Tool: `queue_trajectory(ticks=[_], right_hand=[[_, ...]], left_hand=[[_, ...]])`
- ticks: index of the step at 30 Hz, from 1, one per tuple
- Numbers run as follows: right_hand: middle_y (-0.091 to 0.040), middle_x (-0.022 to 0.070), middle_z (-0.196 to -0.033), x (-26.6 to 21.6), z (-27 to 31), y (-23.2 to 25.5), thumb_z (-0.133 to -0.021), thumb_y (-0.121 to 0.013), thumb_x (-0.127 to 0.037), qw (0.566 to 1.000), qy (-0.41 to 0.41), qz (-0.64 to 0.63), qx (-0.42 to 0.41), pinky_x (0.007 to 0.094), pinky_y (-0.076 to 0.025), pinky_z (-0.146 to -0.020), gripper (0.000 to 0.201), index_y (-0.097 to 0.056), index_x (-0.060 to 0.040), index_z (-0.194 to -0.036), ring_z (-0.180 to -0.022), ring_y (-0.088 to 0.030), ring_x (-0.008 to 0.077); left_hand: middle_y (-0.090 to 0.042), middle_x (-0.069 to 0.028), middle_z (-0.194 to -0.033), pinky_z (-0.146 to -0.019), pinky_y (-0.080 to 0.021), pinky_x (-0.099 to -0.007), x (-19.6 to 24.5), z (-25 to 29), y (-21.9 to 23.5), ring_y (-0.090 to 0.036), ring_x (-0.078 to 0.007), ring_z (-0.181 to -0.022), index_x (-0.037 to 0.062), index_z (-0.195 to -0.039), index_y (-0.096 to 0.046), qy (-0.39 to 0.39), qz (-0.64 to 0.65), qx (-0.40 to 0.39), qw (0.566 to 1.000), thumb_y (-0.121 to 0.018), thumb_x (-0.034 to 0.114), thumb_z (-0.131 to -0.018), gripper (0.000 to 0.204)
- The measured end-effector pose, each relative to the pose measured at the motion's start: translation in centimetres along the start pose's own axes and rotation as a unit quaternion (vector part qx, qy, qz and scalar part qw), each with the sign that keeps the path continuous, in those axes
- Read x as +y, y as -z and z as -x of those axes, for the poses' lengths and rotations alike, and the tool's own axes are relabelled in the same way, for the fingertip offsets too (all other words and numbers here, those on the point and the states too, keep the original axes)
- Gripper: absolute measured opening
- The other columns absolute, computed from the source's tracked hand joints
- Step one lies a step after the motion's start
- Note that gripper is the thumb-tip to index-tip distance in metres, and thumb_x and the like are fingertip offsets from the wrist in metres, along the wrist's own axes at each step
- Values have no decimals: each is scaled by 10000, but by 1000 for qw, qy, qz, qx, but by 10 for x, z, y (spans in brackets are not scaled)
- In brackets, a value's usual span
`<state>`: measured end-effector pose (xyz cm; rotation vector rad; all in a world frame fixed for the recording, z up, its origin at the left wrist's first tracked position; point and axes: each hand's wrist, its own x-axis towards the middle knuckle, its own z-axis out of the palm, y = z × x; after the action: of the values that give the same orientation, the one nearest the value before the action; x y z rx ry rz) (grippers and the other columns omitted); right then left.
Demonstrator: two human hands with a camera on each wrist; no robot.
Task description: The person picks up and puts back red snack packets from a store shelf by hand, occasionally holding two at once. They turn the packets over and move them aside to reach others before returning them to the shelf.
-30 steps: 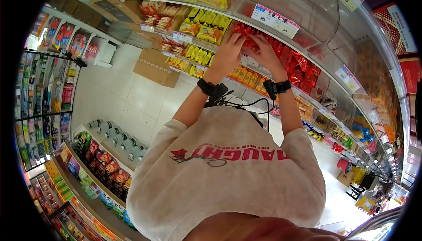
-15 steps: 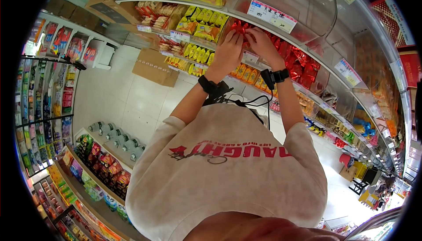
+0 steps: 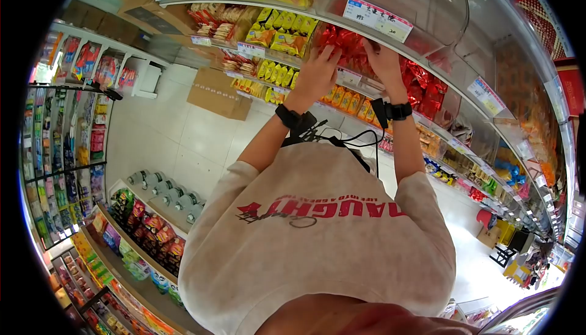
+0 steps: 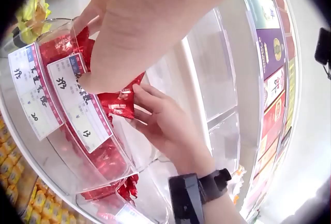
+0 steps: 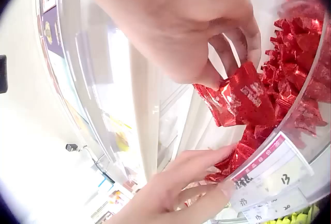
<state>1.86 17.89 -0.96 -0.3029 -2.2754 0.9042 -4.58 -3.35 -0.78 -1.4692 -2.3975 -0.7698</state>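
A clear plastic bin (image 3: pixel 332 8) on an upper shop shelf holds several red foil packets (image 3: pixel 347 45). My right hand (image 3: pixel 383 60) reaches into it and pinches a small bunch of red packets (image 5: pixel 243 99) between thumb and fingers (image 5: pixel 225 53), lifted just above the pile (image 5: pixel 300 53). My left hand (image 3: pixel 318 69) is spread with straight fingers (image 5: pixel 201 159) against the bin's front wall, beside its price labels (image 4: pixel 77 102). In the left wrist view the held packets (image 4: pixel 118 102) sit between my left hand (image 4: pixel 134 32) and the right hand's fingers (image 4: pixel 147 97).
Yellow snack packs (image 3: pixel 287 36) fill the shelves to the left, and more red bags (image 3: pixel 421 87) lie to the right. A cardboard box (image 3: pixel 218 94) sits on the white tiled floor (image 3: pixel 183 133). A low shelf of goods (image 3: pixel 146 225) runs behind me.
The hands were close together at the red packets. The right hand has since moved right and further into the bin, and the left hand has spread its fingers.
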Motion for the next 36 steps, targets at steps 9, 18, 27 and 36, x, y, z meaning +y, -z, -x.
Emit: queue_trajectory(ticks=[9, 18, 27, 36], right_hand=[[-690, 167, -1103, -19, 40, 37, -940, -661, -183, 988, -61, 97, -108, 486, -569, -799, 226, -705, -71, -1132, -933, -684, 412], [-661, 140, -1037, -32, 47, 31, -932, -646, -166, 982, -42, 172, -70, 467, -587, -795, 173, -718, -84, -1067, -948, -681, 365], [-663, 145, -989, -30, 58, 29, -917, -651, -150, 982, -42, 159, -93, 463, -578, -811, 160, -717, -77, -1042, -977, -670, 351], [-678, 163, -951, -19, 70, 15, -970, -610, -212, 987, -33, 116, -106, 482, -553, -838, 217, -733, -34, -966, -948, -662, 371]], left_hand=[[-643, -127, -1175, -922, -532, -449, 1, -9, -6, -600, -344, -1102, 23, -1156, -685, 11, 99, -70, 993, -630, 105, -900, 275], [-653, -176, -1127, -952, -513, -440, -6, -16, 0, -576, -364, -1101, -7, -1140, -692, -41, 42, 25, 998, -638, 38, -871, 278], [-527, -202, -1285, -999, -493, -483, -22, -34, -10, -512, -440, -1214, -6, -1091, -695, -18, 1, -13, 1000, -642, -71, -785, 316], [-647, -211, -1179, -910, -543, -489, -36, -48, -17, -616, -423, -1130, 18, -1095, -712, -85, -22, -54, 995, -643, -47, -811, 300]])
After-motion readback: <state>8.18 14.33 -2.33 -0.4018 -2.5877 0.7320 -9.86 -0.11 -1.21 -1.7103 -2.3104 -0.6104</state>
